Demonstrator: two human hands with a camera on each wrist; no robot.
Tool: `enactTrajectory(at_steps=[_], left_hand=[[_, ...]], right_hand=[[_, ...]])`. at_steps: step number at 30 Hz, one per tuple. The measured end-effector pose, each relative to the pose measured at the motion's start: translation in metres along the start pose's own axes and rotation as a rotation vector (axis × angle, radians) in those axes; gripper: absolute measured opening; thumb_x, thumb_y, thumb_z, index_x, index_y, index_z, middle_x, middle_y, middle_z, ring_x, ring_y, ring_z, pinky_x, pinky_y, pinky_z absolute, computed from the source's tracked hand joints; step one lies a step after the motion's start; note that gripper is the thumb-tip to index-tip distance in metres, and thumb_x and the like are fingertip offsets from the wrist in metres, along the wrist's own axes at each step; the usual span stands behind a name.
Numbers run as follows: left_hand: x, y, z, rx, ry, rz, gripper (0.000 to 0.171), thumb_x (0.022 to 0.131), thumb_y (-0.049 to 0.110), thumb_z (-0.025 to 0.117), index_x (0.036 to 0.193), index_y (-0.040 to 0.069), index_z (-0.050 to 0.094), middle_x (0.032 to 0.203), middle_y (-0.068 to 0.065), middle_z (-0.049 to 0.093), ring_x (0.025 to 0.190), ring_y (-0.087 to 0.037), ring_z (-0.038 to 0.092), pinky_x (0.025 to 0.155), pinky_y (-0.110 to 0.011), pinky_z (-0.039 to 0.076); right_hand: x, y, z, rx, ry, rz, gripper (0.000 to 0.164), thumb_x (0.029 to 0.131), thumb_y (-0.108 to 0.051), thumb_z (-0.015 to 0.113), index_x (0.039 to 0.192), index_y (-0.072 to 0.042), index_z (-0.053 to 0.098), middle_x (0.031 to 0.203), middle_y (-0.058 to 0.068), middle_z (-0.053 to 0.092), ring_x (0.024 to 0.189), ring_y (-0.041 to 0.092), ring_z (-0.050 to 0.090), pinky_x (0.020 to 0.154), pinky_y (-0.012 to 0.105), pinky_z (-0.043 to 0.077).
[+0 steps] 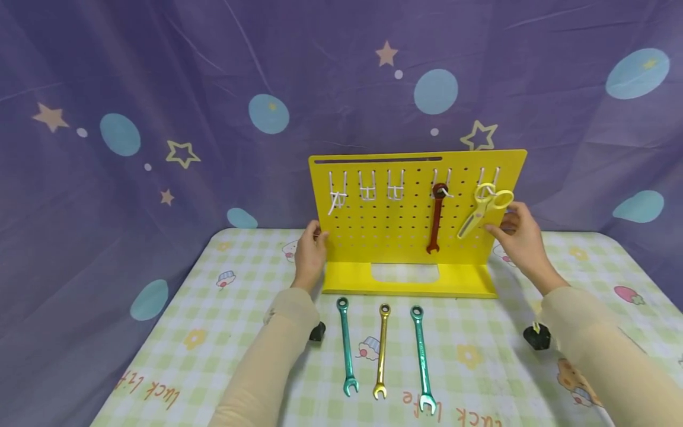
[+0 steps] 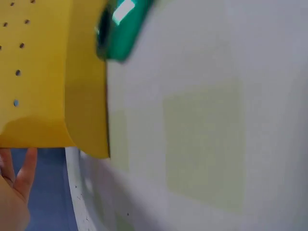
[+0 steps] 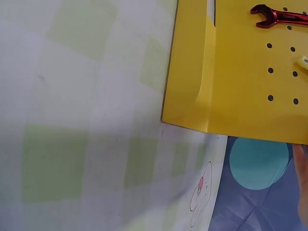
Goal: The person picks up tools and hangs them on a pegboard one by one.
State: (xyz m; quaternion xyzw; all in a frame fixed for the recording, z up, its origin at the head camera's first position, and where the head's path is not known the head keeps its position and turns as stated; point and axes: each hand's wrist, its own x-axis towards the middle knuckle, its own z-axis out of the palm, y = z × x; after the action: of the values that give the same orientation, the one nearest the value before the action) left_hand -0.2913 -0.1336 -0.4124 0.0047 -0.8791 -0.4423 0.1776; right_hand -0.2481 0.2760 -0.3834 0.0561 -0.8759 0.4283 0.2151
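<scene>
Both side edges of a yellow pegboard (image 1: 384, 255) are gripped, the left hand (image 1: 309, 255) on one and the right hand (image 1: 520, 237) on the other. The right thumb lies against the front while the other fingers curl behind; the left fingers are likewise bent around their edge, partly hidden by the panel. The pegboard stands upright toward the back of the table (image 1: 256, 261), its flat base with a cut-out facing the person. Five white wire hooks (image 1: 395, 193) run along its upper part. From the fourth from the left a red wrench (image 1: 436, 222) hangs by its ring end, open end down; from the rightmost, yellow scissors (image 1: 479, 212) hang by one handle loop, blades slanting down to the left, just beside the right thumb. In front of the base three wrenches lie side by side, well apart from one another, ring ends toward the board: a left green wrench (image 1: 346, 344), a gold wrench (image 1: 382, 350) in the middle and a right green wrench (image 1: 422, 356). A purple curtain (image 1: 341, 59) with stars and blue ovals hangs behind.
</scene>
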Motion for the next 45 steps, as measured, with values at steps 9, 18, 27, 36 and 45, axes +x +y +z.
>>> enactTrajectory(at_steps=[9,18,27,36,45], left_hand=[[-0.006,0.004,-0.007,-0.102,-0.05,-0.027,0.022,0.103,0.017,0.055,0.12,0.004,0.058,0.119,-0.014,0.062,0.112,-0.03,0.056,0.095,-0.042,0.046],[-0.024,0.015,-0.02,-0.032,-0.109,0.043,0.049,0.104,0.015,0.052,0.15,0.009,0.038,0.146,-0.011,0.046,0.125,-0.028,0.051,0.098,-0.044,0.047],[-0.062,0.037,-0.038,-0.101,-0.18,0.021,0.042,0.103,0.016,0.053,0.145,0.01,0.045,0.143,-0.009,0.049,0.119,-0.028,0.055,0.094,-0.044,0.05],[-0.106,0.066,-0.03,-0.437,-0.38,-0.073,0.03,0.1,0.005,0.056,0.13,-0.002,0.057,0.125,-0.018,0.063,0.111,-0.033,0.061,0.089,-0.047,0.053],[-0.142,0.075,-0.014,-0.275,-0.556,-0.053,0.027,0.101,0.022,0.059,0.126,0.012,0.063,0.118,0.0,0.066,0.108,-0.022,0.06,0.085,-0.038,0.05]], right_hand=[[0.002,0.002,0.006,-0.018,0.02,0.012,0.041,0.097,-0.004,0.063,0.131,0.001,0.04,0.112,0.026,0.065,0.097,0.024,0.062,0.09,0.041,0.052],[0.001,0.003,0.007,-0.003,0.009,-0.006,0.042,0.098,0.0,0.058,0.133,0.004,0.034,0.12,0.035,0.057,0.107,0.048,0.059,0.092,0.058,0.047],[0.002,0.001,0.008,-0.002,-0.001,-0.012,0.044,0.098,0.002,0.056,0.134,0.005,0.032,0.12,0.037,0.056,0.106,0.049,0.059,0.091,0.059,0.048],[0.002,0.004,0.003,-0.008,-0.036,0.02,0.043,0.099,-0.009,0.06,0.133,0.001,0.037,0.115,0.031,0.061,0.103,0.041,0.062,0.071,0.025,0.054],[0.003,0.009,0.004,0.045,-0.026,0.064,0.038,0.098,-0.016,0.063,0.126,0.002,0.044,0.113,0.024,0.062,0.086,-0.011,0.05,0.071,0.011,0.044]])
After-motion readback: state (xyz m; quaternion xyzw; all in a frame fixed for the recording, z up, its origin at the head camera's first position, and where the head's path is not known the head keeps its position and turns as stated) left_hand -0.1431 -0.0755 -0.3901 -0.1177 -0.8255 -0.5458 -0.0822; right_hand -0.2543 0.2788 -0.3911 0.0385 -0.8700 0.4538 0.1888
